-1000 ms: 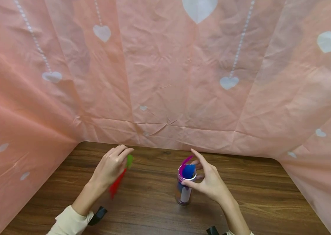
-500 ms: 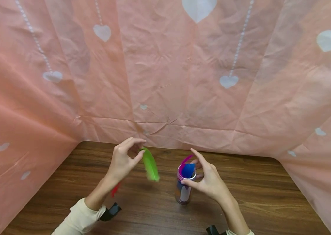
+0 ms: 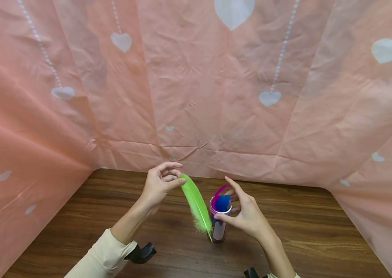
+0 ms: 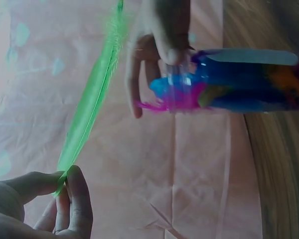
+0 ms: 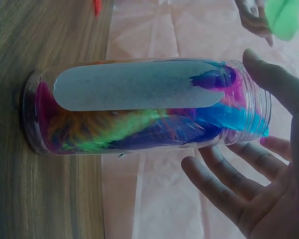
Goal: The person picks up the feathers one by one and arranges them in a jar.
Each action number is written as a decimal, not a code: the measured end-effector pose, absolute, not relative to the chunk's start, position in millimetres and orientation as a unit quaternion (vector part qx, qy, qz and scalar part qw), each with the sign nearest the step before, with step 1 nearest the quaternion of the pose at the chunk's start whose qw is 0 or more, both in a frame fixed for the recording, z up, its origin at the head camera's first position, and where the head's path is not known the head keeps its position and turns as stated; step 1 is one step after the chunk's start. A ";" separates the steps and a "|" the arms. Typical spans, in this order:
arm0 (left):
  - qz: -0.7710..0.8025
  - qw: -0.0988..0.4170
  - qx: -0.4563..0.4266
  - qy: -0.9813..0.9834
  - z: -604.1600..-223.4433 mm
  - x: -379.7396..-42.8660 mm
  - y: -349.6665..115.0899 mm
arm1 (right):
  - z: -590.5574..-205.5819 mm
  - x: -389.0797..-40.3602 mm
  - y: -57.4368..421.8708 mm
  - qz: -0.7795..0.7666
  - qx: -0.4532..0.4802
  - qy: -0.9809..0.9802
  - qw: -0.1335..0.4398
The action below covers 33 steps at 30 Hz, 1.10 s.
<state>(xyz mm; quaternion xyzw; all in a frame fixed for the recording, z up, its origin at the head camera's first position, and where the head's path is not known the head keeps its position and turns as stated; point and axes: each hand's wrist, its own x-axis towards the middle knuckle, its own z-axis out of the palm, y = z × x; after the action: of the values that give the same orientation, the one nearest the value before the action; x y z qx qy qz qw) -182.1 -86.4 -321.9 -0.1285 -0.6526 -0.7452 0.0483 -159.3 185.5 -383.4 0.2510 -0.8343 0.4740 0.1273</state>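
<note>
My left hand [image 3: 159, 183] pinches one end of a bright green feather [image 3: 196, 200] between thumb and fingers. The feather slants down to the right, and its quill tip overlaps the lower jar in the head view. My right hand [image 3: 248, 212] holds a clear jar [image 5: 139, 107] near its threaded mouth, thumb on one side and fingers on the other. The jar stands upright on the table, lidless, with a pale label [image 5: 134, 87]. Packed inside are blue, purple, orange and green feathers. A blue feather [image 3: 222, 202] and a magenta feather [image 3: 219, 190] stick out of the mouth.
The dark wood table [image 3: 304, 231] ends at a pink cloth [image 3: 196, 96] with white hearts, which rises behind and at both sides. A red tip [image 5: 97, 6] shows over the table in the right wrist view. Black straps [image 3: 141, 253] hang at the wrists.
My left hand has moved right, carrying the green feather from beside the red feather to the jar. The red feather is now hidden in the head view. My right hand has stayed at the jar.
</note>
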 end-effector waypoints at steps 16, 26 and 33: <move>-0.762 0.131 -0.119 -0.623 -303.1 -201.8 -68.0 | -384.0 -159.7 185.6 0.476 0.248 -0.835 0.120; -0.747 0.148 -0.120 -0.636 -309.3 -211.0 -58.1 | -383.0 -159.9 185.2 0.473 0.249 -0.837 0.119; -0.734 0.128 -0.147 -0.650 -318.8 -211.1 -45.8 | -383.6 -159.3 184.8 0.476 0.248 -0.834 0.125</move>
<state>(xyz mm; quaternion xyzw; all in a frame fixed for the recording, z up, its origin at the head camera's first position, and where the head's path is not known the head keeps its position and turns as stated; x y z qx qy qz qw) -211.1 -45.8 -318.8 -0.1474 -0.6501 -0.7344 0.1281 -159.3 184.8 -383.6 0.2481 -0.8342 0.4763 0.1252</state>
